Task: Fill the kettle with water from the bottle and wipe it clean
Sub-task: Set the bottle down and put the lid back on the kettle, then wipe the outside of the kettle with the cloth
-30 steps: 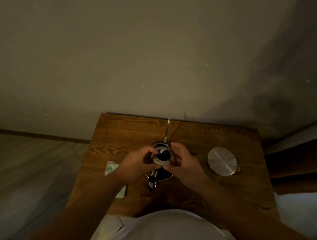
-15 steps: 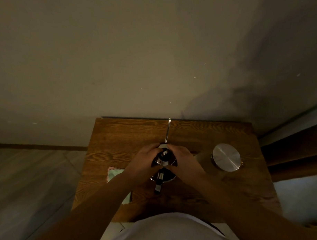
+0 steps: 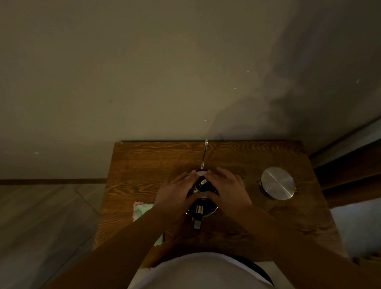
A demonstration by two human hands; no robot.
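Note:
A steel kettle [image 3: 206, 210] stands at the middle of the wooden table [image 3: 142, 163]. Its thin gooseneck spout [image 3: 204, 156] points toward the wall and its dark handle [image 3: 197, 222] points toward me. The lid with a black knob [image 3: 202, 184] sits on the kettle's mouth. My left hand [image 3: 176, 193] holds the lid from the left and my right hand [image 3: 227, 188] from the right, with fingers laid over its rim. A pale green and pink cloth [image 3: 142, 209] lies at the table's left edge, partly hidden under my left forearm.
A round brushed-steel top [image 3: 277, 185], seen from above, stands on the right part of the table. The table's far edge meets a plain wall. Grey floor lies to the left, and a dark wooden piece of furniture [image 3: 354, 173] stands to the right.
The lid was held tilted just above the kettle. Both hands have lowered it onto the mouth, and the fingers now lie flatter around it.

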